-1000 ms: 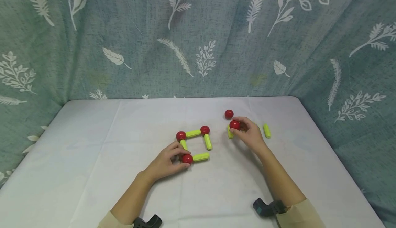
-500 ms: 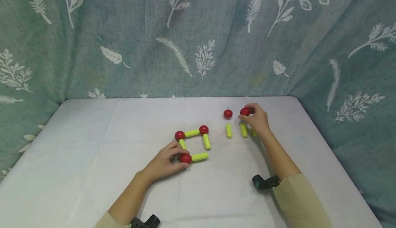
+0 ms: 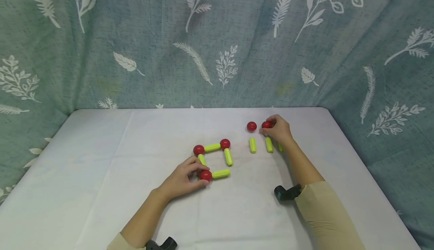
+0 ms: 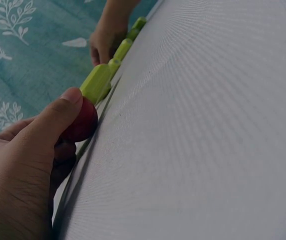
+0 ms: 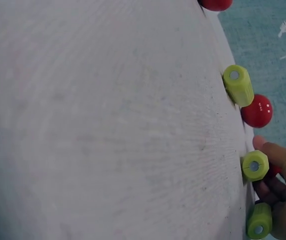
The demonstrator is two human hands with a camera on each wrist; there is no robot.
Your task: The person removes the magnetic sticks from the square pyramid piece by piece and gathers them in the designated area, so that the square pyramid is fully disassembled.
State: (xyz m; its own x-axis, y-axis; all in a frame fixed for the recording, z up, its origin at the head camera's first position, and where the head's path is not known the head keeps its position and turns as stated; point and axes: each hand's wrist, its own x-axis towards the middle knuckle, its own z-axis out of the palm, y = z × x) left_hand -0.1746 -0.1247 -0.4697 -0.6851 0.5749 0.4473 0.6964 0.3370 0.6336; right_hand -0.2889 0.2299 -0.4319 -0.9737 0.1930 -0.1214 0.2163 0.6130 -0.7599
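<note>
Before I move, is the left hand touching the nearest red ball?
Touching: the left wrist view shows the left hand holding the red ball, thumb against it.

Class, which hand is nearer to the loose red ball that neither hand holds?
Right. The right hand is just right of the loose red ball, holding another ball; the left hand is farther off, toward the head view's lower left, holding a corner ball.

- Balls (image 3: 225,143): plain red, all alike.
- Rods (image 3: 252,145): bright yellow-green, with grey discs (image 5: 254,166) at their ends.
- Table covering (image 3: 98,189): white, greyer in both wrist views.
- Backdrop cloth (image 3: 156,76): muted blue-green, printed with white leaves (image 3: 126,61), sprigs (image 3: 226,65) and fern-like fronds (image 3: 284,1), some solid, others outlined; faint yellowish patches (image 3: 285,88).
- Sleeves (image 3: 329,216): plain beige.
- Wrist devices (image 3: 287,193): black.
</note>
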